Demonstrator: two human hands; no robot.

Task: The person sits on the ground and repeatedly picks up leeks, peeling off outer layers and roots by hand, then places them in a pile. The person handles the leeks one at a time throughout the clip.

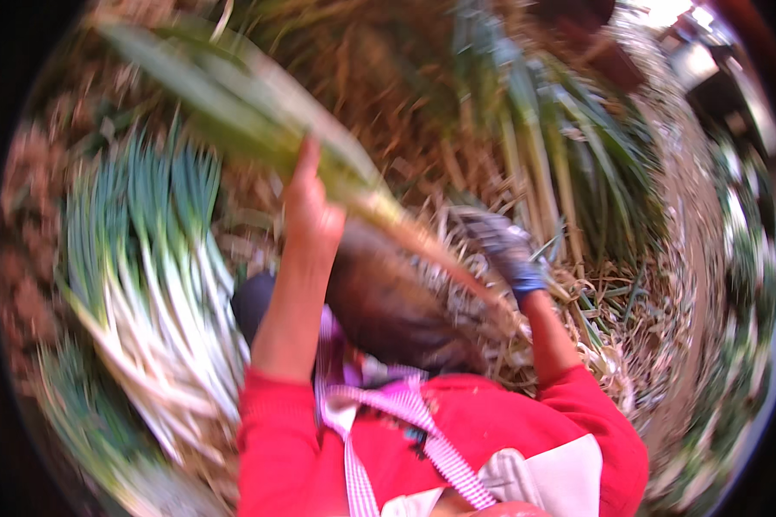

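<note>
My left hand [313, 207] is bare and gripped around a large green onion stalk [265, 123], blurred by motion. Its broad green leaves reach to the upper left, and its brownish root end slants down to the right over my lap. My right hand [498, 242], in a dark glove with a blue cuff, is beside the standing leeks, over dry husks; blur hides whether its fingers hold anything. To my left lies a pile of cleaned green onions [161, 297] with white stems and blue-green tops.
Untrimmed green onions [543, 142] lean in a heap at the front right. Peeled husks and scraps [601, 349] litter the ground at my right. Another bunch [123, 446] lies at the lower left. More green onions [743, 310] line the far right, past a strip of ground.
</note>
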